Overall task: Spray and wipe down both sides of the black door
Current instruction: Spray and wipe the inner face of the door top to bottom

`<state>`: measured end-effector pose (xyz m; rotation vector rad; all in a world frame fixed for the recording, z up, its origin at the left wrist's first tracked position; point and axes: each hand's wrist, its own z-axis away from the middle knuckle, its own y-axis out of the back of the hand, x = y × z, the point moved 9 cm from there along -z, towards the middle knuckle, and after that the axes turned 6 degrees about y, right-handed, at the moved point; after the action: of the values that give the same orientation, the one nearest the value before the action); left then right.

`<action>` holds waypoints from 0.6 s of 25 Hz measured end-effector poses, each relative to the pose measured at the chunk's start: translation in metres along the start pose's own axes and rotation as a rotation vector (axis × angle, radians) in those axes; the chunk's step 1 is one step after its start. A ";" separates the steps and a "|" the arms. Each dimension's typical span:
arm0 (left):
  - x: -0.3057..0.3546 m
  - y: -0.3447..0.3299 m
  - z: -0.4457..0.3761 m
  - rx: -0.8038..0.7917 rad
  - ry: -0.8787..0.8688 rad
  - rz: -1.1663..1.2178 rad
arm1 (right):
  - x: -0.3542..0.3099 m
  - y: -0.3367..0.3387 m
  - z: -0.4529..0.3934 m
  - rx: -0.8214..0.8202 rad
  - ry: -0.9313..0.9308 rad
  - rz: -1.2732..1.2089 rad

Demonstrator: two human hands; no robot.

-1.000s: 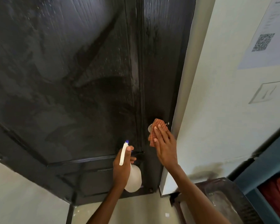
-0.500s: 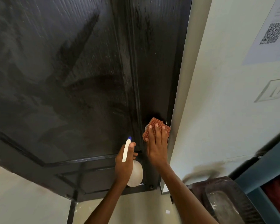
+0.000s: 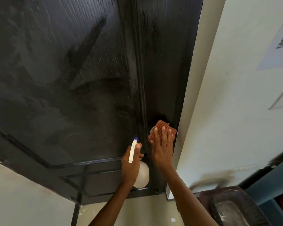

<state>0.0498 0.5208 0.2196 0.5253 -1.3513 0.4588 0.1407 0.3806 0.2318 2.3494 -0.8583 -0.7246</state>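
Head view shows the black door (image 3: 82, 75) filling the upper left, its panel streaked with damp patches. Right hand (image 3: 162, 149) presses an orange checked cloth (image 3: 161, 130) flat against the door's right stile, fingers extended over the fabric; a pale rounded fitting peeks out at the cloth's left edge, possibly a knob. Left hand (image 3: 131, 162), just left of the cloth, grips a white spray bottle (image 3: 141, 176) with fingers wrapped round its neck, nozzle facing the door. Recommended technique: keep the palm flat, apply even pressure, overlap strokes along the stile, work the edge beside the frame.
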 end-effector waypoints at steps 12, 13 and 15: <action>0.012 0.007 0.021 0.031 -0.017 0.009 | 0.007 -0.010 -0.002 -0.122 -0.060 0.028; 0.013 0.010 0.025 0.035 -0.011 0.015 | 0.007 -0.010 -0.003 -0.128 -0.072 0.026; 0.010 0.015 0.033 0.035 -0.002 0.030 | 0.008 -0.009 -0.002 -0.139 -0.093 0.015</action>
<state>0.0170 0.5133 0.2352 0.5351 -1.3562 0.5073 0.1509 0.3816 0.2246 2.1997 -0.8359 -0.8645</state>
